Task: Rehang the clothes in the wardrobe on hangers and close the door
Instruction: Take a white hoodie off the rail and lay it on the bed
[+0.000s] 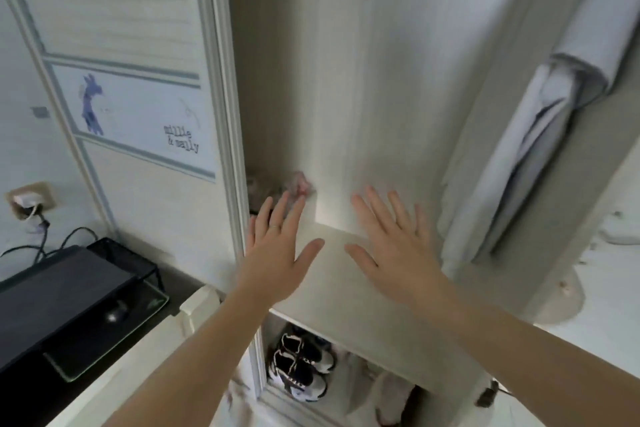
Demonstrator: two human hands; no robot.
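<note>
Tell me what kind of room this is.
Probably a bedroom, perhaps a child's, facing an open wardrobe: a pale shelf with sneakers stored beneath, a garment hanging at right, and a door panel with a cartoon animal.

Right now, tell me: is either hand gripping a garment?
No: the left hand and right hand are both empty, fingers spread over the shelf.

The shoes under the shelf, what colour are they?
The shoes are black and white, clearest in the head view.
</note>
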